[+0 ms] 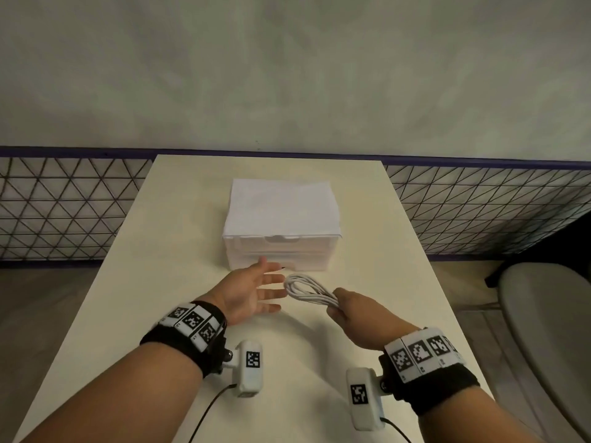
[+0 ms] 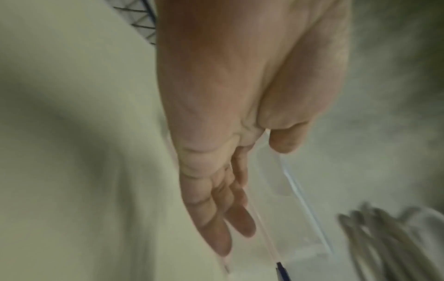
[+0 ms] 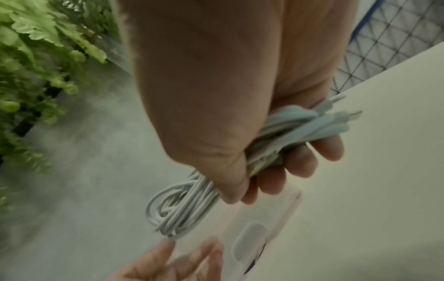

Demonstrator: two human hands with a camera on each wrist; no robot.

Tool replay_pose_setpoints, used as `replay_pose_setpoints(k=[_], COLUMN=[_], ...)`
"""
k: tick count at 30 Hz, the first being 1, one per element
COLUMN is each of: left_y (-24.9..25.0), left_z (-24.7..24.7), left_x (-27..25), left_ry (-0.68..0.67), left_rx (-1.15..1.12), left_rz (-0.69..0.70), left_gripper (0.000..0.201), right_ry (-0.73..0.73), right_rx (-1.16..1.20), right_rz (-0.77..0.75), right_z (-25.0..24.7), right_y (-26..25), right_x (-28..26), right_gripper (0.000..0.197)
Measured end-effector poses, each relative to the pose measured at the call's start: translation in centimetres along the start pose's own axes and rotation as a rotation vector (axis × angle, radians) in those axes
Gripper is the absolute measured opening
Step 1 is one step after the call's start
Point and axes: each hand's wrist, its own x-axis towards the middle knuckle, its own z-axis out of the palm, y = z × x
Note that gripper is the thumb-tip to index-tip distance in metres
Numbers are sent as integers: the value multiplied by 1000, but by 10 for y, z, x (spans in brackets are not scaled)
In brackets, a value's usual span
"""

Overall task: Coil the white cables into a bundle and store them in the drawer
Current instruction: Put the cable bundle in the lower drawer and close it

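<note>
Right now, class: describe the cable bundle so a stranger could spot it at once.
Start at the cream table and find the white drawer unit on it. In front of that, the right hand grips the cable bundle: the only looped white cords there, beside the open left hand.
</note>
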Motion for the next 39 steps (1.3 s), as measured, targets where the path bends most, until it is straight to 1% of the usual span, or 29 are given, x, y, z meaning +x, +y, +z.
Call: replay_pose_setpoints(k=[2, 6, 9, 11, 15, 21, 23, 27, 28, 29, 30, 31, 32, 33, 34, 35, 36, 37, 38, 39], left_y=[-5, -15, -21, -24, -30, -49, -62, -86, -88, -89, -87, -85, -80, -73, -65, -56, -48, -41, -36, -35], left_z=[-5, 2, 8, 10, 10, 9, 9, 8, 8, 7, 5, 4, 2, 1, 1, 2, 2, 2, 3, 3], left_x=[14, 35, 44, 49, 55, 48, 38, 5, -4, -12, -19, -24, -27, -31, -34, -37, -36, -35, -32, -27], left_ry=[49, 110, 123, 119, 91, 50, 17, -75, -102, -109, -113, -84, -40, 21, 88, 153, 226, 285, 327, 341], left_rx=[-139, -326, -486, -545, -561, -584, -586, -536, -472, -335, -126, 133, 381, 569, 687, 791, 940, 1122, 1299, 1467], left_rz=[-25, -58, -51, -51, -78, -120, -139, -209, -226, -233, -209, -140, -19, 120, 256, 379, 503, 612, 677, 671], left_gripper=[42, 46, 52, 53, 52, 49, 50, 52, 53, 52, 49, 43, 36, 27, 18, 13, 16, 23, 34, 48], right_ry=[25, 79, 109, 125, 126, 183, 207, 209, 190, 163, 130, 96, 68, 48, 34, 27, 23, 20, 18, 14], right_rx=[41, 87, 107, 120, 121, 79, 11, -233, -264, -288, -309, -330, -351, -374, -398, -419, -432, -438, -440, -437], right_rz=[27, 42, 38, 38, 46, 62, 45, 25, 20, 17, 18, 20, 22, 22, 18, 15, 15, 20, 24, 26], right_z=[0, 0, -1, -2, 0, -5, -10, -16, -15, -13, -9, -5, -1, 3, 7, 10, 12, 15, 18, 20], right_y=[9, 18, 20, 22, 25, 24, 19, -5, -11, -18, -23, -28, -31, -34, -35, -37, -37, -38, -37, -37], right_x=[3, 10, 12, 12, 8, 12, 20, 47, 55, 63, 70, 77, 84, 89, 94, 98, 102, 105, 109, 112], right_gripper=[19, 27, 20, 18, 22, 16, 17, 20, 22, 23, 24, 24, 24, 24, 24, 25, 25, 26, 26, 28])
